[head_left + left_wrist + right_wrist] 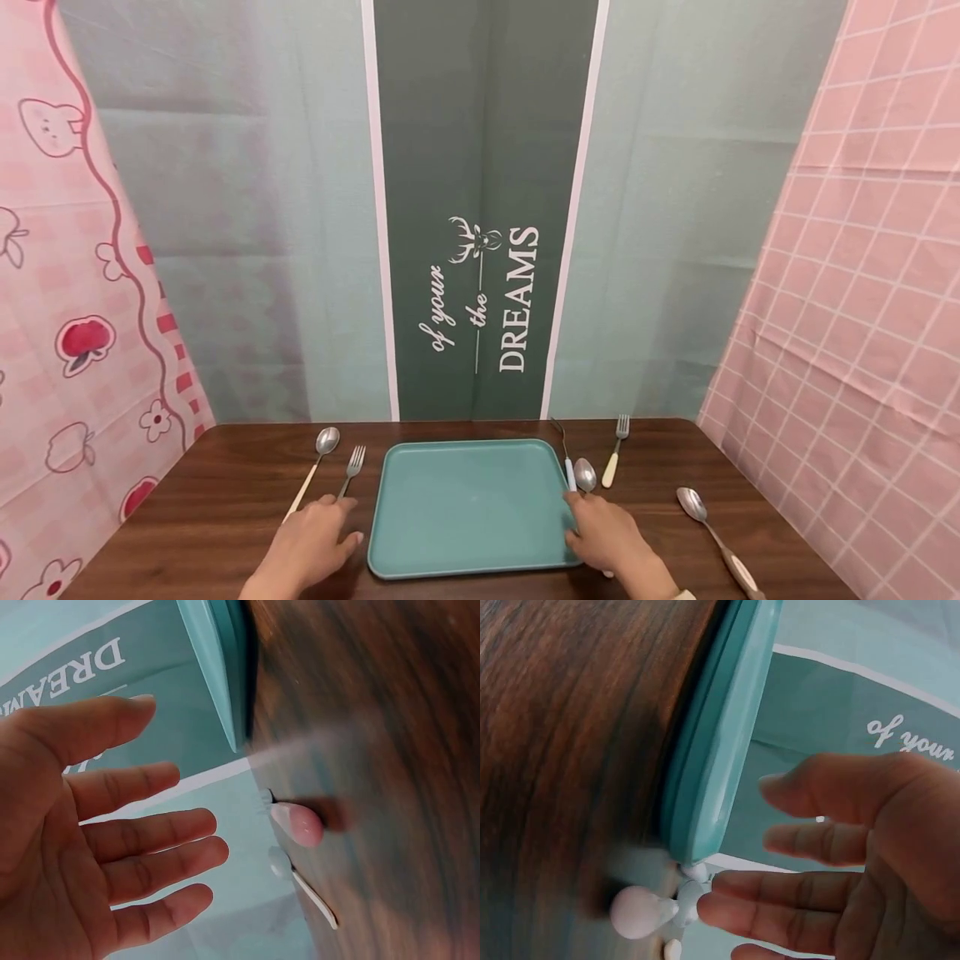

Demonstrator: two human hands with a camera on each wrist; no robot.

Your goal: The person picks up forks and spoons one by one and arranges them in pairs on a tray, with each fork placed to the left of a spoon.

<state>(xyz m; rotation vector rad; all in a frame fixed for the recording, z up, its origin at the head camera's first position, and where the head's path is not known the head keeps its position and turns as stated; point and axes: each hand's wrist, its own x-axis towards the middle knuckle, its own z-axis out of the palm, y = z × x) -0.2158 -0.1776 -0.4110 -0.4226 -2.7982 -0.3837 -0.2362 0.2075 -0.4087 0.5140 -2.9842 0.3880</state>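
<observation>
My left hand (309, 540) hovers with spread, relaxed fingers left of a teal tray (472, 508), holding nothing. Its nearest piece is a fork (356, 463), whose pink handle end (304, 825) shows in the left wrist view. Beyond that lies a spoon (327, 441) with a thin cream handle. My right hand (611, 537), fingers extended and nothing gripped, is over the tray's right edge in the head view. Close to its fingertips are a light-blue-handled fork (570, 473) and a spoon (585, 474), whose handle the hand mostly covers. The right wrist view shows a rounded pink handle end (636, 912).
A cream-handled fork (617, 452) lies at the back right of the brown wooden table (652, 467). Farther right is a larger spoon (716, 537) with a pale inset handle. Cloth curtains (480, 167) hang behind the table and along both sides.
</observation>
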